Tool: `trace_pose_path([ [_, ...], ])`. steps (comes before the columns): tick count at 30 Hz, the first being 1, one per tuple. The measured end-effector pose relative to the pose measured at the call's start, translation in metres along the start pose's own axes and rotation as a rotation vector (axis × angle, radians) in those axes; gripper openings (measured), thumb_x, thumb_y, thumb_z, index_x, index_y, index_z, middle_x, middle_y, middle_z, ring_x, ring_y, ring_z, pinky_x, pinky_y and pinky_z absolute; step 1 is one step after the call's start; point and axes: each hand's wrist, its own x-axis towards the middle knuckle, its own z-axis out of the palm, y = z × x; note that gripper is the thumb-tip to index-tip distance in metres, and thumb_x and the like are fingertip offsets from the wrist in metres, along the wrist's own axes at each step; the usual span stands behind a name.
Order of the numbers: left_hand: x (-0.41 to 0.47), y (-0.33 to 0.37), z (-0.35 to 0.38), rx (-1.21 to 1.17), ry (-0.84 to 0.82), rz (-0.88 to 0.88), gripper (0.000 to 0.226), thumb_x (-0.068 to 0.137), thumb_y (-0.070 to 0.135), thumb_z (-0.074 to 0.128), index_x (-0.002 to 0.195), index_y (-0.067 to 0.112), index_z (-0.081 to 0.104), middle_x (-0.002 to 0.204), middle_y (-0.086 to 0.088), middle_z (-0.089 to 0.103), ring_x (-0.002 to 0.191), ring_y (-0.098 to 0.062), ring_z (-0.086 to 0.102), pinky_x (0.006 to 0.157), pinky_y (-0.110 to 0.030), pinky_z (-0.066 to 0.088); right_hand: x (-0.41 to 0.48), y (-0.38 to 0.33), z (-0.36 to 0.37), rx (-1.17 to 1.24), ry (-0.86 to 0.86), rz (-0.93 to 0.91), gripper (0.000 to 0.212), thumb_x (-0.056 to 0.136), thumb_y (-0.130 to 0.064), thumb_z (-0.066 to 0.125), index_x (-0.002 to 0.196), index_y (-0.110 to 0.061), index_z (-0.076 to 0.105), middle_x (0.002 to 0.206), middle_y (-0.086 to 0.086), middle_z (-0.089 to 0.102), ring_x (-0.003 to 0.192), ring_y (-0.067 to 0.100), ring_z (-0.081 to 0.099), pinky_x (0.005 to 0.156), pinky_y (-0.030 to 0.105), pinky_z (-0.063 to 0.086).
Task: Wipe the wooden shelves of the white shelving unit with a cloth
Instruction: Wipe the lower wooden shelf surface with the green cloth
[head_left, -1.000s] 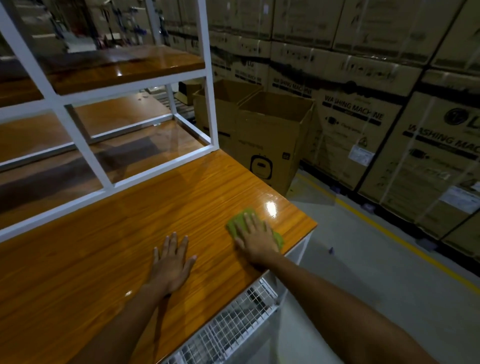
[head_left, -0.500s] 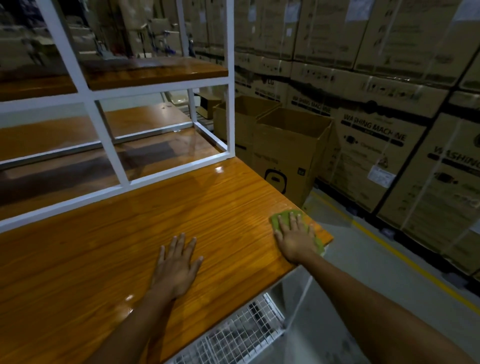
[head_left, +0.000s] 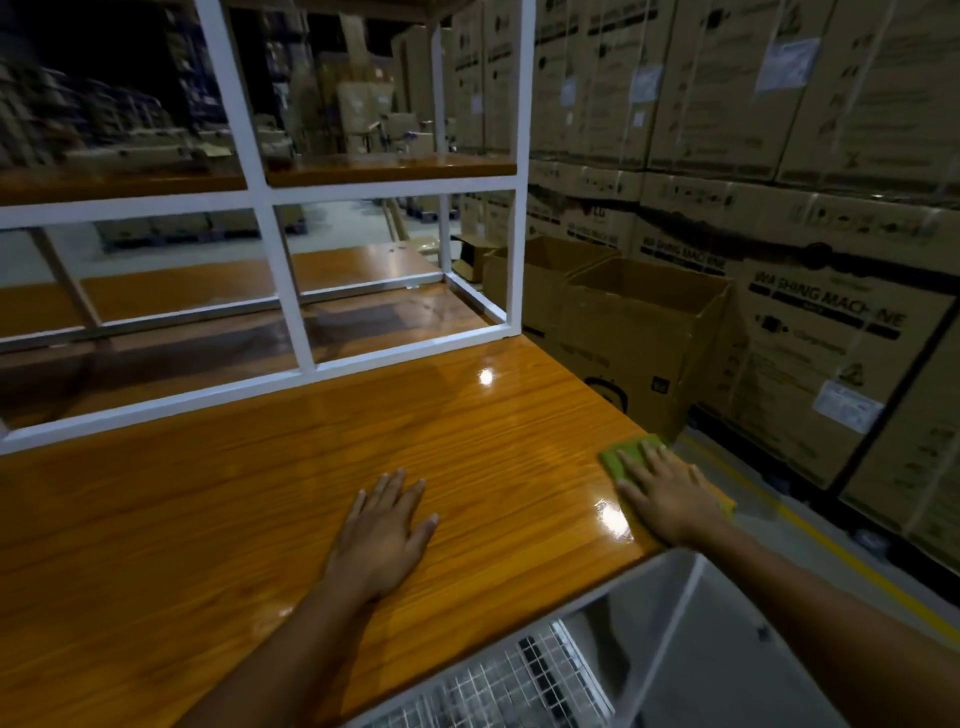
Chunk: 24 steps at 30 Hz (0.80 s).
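The right hand (head_left: 670, 493) presses a green cloth (head_left: 626, 454) flat-fingered at the wooden shelf's (head_left: 260, 519) right corner; the left hand (head_left: 382, 525) rests open on the shelf.

Glossy orange-brown shelf (head_left: 363, 441) with fine straight wood grain, white metal frame (head_left: 283, 291), green cloth (head_left: 613, 460) at the shelf's right edge, tan cardboard boxes (head_left: 805, 312) with black print and white labels, grey floor (head_left: 748, 465) with a yellow line (head_left: 831, 546), white wire mesh (head_left: 498, 686) below the near edge.
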Motion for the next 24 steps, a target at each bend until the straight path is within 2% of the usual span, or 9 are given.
trace_pose_path([
  [3, 0.001, 0.001, 0.001, -0.034, 0.041, -0.020, 0.064, 0.099, 0.059, 0.022, 0.154, 0.026, 0.021, 0.163, 0.002, 0.010, 0.150, -0.014, 0.004, 0.121, -0.037, 0.003, 0.015, -0.049, 0.003, 0.018, 0.009, 0.013, 0.064, 0.102, -0.063, 0.009, 0.159, -0.037, -0.001, 0.168, 0.007, -0.009, 0.154, 0.028, -0.008, 0.122, 0.059, 0.002],
  [9, -0.005, 0.002, -0.001, -0.077, 0.123, -0.141, 0.052, 0.103, 0.040, 0.032, 0.148, 0.015, 0.036, 0.159, -0.008, 0.025, 0.148, -0.023, 0.018, 0.120, -0.040, 0.015, -0.035, -0.200, 0.023, -0.046, -0.063, -0.310, 0.061, 0.105, -0.055, 0.012, 0.160, -0.033, -0.002, 0.167, 0.009, -0.012, 0.153, 0.030, -0.014, 0.121, 0.058, -0.004],
  [11, -0.010, 0.003, 0.000, -0.083, 0.136, -0.159, 0.050, 0.103, 0.036, 0.031, 0.148, 0.014, 0.036, 0.159, -0.009, 0.026, 0.148, -0.024, 0.019, 0.120, -0.040, 0.016, -0.063, -0.203, 0.026, -0.043, -0.064, -0.409, 0.061, 0.103, -0.059, 0.013, 0.159, -0.037, -0.002, 0.166, 0.006, -0.013, 0.153, 0.027, -0.016, 0.121, 0.057, -0.007],
  [13, -0.014, 0.003, -0.002, -0.096, 0.119, -0.155, 0.051, 0.103, 0.036, 0.031, 0.149, 0.014, 0.034, 0.159, -0.009, 0.025, 0.148, -0.024, 0.018, 0.120, -0.040, 0.015, -0.082, -0.177, 0.024, -0.023, -0.054, -0.445, 0.063, 0.099, -0.066, 0.007, 0.157, -0.042, -0.003, 0.164, 0.001, -0.017, 0.151, 0.022, -0.019, 0.121, 0.054, -0.012],
  [15, -0.013, 0.002, -0.002, -0.094, 0.092, -0.125, 0.053, 0.103, 0.039, 0.031, 0.150, 0.015, 0.031, 0.160, -0.009, 0.021, 0.149, -0.024, 0.014, 0.121, -0.040, 0.012, -0.085, -0.132, 0.019, -0.022, -0.012, -0.372, 0.065, 0.095, -0.068, 0.001, 0.156, -0.045, -0.003, 0.162, -0.003, -0.019, 0.150, 0.018, -0.020, 0.119, 0.050, -0.015],
  [19, 0.005, -0.004, -0.001, -0.086, 0.035, -0.081, 0.057, 0.103, 0.046, 0.028, 0.153, 0.019, 0.024, 0.163, -0.007, 0.012, 0.150, -0.022, 0.006, 0.122, -0.042, 0.006, -0.035, -0.045, 0.002, -0.039, 0.003, -0.113, 0.069, 0.093, -0.070, 0.001, 0.156, -0.042, -0.005, 0.166, 0.001, -0.013, 0.153, 0.022, -0.010, 0.123, 0.055, -0.001],
  [21, 0.019, -0.008, -0.001, -0.081, 0.028, -0.078, 0.058, 0.103, 0.047, 0.027, 0.153, 0.020, 0.023, 0.163, -0.006, 0.011, 0.150, -0.022, 0.006, 0.122, -0.042, 0.006, 0.001, -0.030, -0.003, -0.019, -0.017, -0.025, 0.069, 0.097, -0.068, 0.006, 0.158, -0.039, -0.002, 0.168, 0.004, -0.009, 0.154, 0.025, -0.007, 0.122, 0.059, 0.004],
  [24, 0.037, -0.012, 0.000, -0.061, 0.055, -0.077, 0.057, 0.103, 0.046, 0.027, 0.153, 0.020, 0.025, 0.162, -0.006, 0.015, 0.150, -0.023, 0.009, 0.121, -0.043, 0.008, 0.043, -0.050, -0.005, 0.028, 0.001, 0.085, 0.066, 0.101, -0.063, 0.010, 0.160, -0.035, 0.001, 0.168, 0.007, -0.009, 0.154, 0.029, -0.008, 0.119, 0.065, 0.002],
])
